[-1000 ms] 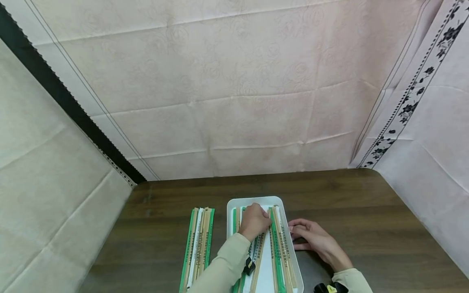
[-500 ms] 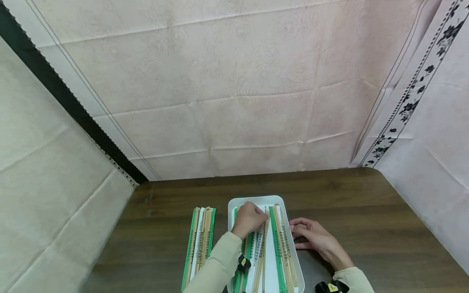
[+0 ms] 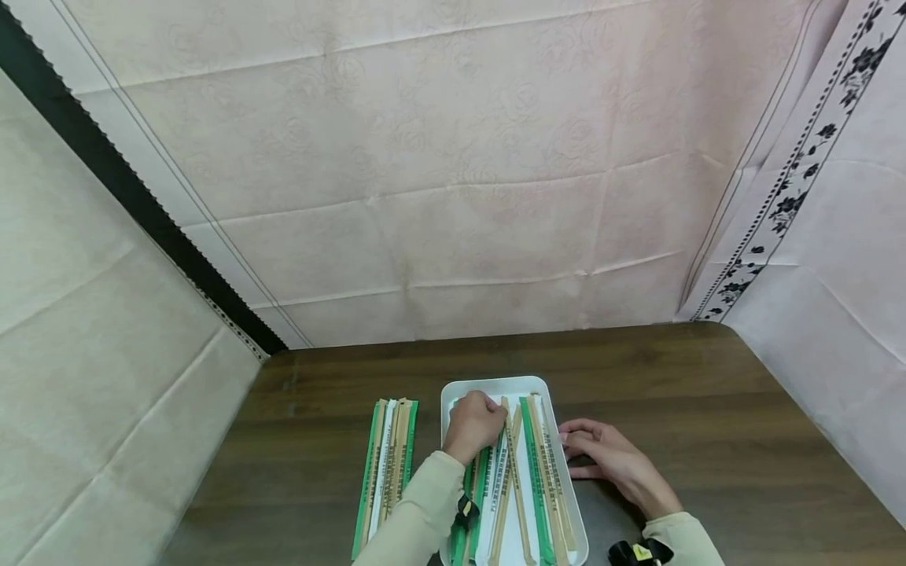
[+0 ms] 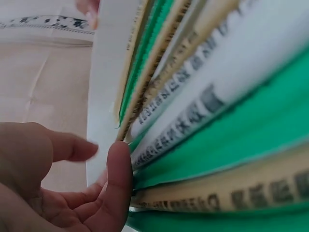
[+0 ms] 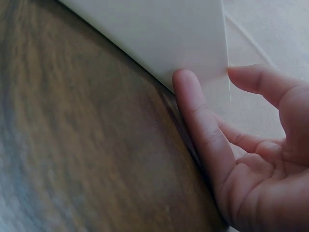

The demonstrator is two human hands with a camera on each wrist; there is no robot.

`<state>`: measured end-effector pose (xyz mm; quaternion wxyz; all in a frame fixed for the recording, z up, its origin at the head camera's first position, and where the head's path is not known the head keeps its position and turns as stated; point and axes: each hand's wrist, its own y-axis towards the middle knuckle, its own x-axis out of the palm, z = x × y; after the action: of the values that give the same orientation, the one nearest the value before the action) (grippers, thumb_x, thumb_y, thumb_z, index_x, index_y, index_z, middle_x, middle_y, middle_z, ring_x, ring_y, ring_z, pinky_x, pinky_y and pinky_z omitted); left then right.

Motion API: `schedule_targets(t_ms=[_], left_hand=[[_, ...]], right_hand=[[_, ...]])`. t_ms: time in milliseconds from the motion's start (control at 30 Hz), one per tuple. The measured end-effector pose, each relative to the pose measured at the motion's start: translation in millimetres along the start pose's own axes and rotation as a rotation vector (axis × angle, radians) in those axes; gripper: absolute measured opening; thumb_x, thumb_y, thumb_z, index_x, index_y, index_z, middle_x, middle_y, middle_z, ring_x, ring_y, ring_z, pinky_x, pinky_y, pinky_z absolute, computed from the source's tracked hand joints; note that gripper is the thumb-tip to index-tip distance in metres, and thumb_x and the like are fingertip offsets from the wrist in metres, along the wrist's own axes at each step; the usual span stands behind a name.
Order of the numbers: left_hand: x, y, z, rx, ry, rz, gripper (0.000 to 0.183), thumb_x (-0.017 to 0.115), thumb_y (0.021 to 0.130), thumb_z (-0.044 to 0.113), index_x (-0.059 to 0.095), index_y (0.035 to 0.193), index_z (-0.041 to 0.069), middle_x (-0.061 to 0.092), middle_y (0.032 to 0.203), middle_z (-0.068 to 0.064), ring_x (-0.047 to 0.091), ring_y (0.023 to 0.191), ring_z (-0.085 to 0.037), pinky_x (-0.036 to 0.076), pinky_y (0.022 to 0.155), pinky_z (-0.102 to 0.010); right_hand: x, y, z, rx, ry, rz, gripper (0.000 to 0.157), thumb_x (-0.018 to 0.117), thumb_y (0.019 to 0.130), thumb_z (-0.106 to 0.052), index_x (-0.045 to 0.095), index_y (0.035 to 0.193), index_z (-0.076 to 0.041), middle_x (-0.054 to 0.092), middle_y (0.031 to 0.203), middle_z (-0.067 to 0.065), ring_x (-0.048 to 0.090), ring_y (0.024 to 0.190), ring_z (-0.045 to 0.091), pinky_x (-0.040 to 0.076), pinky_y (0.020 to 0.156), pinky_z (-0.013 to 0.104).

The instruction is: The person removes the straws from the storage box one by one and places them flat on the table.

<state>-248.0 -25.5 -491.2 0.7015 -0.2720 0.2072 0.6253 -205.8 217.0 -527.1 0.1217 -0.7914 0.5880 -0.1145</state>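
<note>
A white tray (image 3: 458, 387) holds long slim packets in green, beige and white with printed writing, which look like wrapped chopsticks. My left hand (image 3: 476, 424) is over the far left part of the tray. In the left wrist view its index finger (image 4: 119, 176) touches the packets' ends, and the thumb (image 4: 72, 146) stands apart. Two beige packets (image 3: 522, 503) lie slanted just right of that hand. My right hand (image 3: 614, 462) touches the tray's right side with fairly straight fingers; in the right wrist view a finger (image 5: 195, 108) rests against the tray's outer wall (image 5: 159, 38).
A row of similar green, beige and white packets (image 3: 385, 464) lies on the brown wooden table (image 3: 311, 464), left of the tray. Pale cloth (image 3: 453, 196) hangs behind the table and at both sides.
My left hand has shifted slightly left within the tray. Beige packets now lie slanted to its right, where bare tray floor showed before. The right hand has stayed in place.
</note>
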Motion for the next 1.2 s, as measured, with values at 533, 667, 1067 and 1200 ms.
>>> schedule_targets(t_ms=[533,667,1067,1200], left_hand=[[-4.4,2.7,-4.3,0.043,0.002,-0.027,0.034,0.071,0.097,0.014,0.062,0.064,0.011,0.055,0.053,0.002,0.053,0.045,-0.010,0.038,0.040,-0.023],[-20.0,-3.6,-3.4,0.081,-0.085,-0.053,0.015,0.067,0.100,0.013,0.077,0.101,0.001,0.071,0.074,-0.003,0.068,0.058,-0.014,0.055,0.054,-0.030],[-84.7,-6.0,-13.6,0.006,-0.444,-0.084,0.028,0.067,0.103,0.010,0.069,0.126,-0.007,0.074,0.102,-0.017,0.073,0.076,-0.014,0.064,0.076,-0.035],[-110.2,-5.4,-27.6,-0.020,-0.479,-0.048,0.023,0.069,0.102,0.008,0.072,0.120,-0.007,0.074,0.108,-0.017,0.072,0.082,-0.014,0.064,0.077,-0.030]], right_hand=[[1.9,1,0,0.008,-0.010,0.000,0.048,0.063,0.107,-0.025,0.052,0.140,0.008,0.071,0.117,0.011,0.066,0.103,0.022,0.063,0.086,0.041],[0.4,0,-1,0.010,-0.006,0.000,0.049,0.064,0.107,-0.026,0.052,0.140,0.008,0.070,0.117,0.011,0.065,0.103,0.022,0.063,0.086,0.041],[-0.1,-3,-1,0.012,-0.017,0.002,0.052,0.063,0.107,-0.024,0.048,0.144,0.009,0.070,0.117,0.011,0.064,0.103,0.022,0.063,0.085,0.039],[1.8,-1,-2,0.019,-0.019,0.001,0.052,0.064,0.106,-0.024,0.049,0.143,0.008,0.070,0.116,0.011,0.065,0.103,0.022,0.063,0.086,0.039]])
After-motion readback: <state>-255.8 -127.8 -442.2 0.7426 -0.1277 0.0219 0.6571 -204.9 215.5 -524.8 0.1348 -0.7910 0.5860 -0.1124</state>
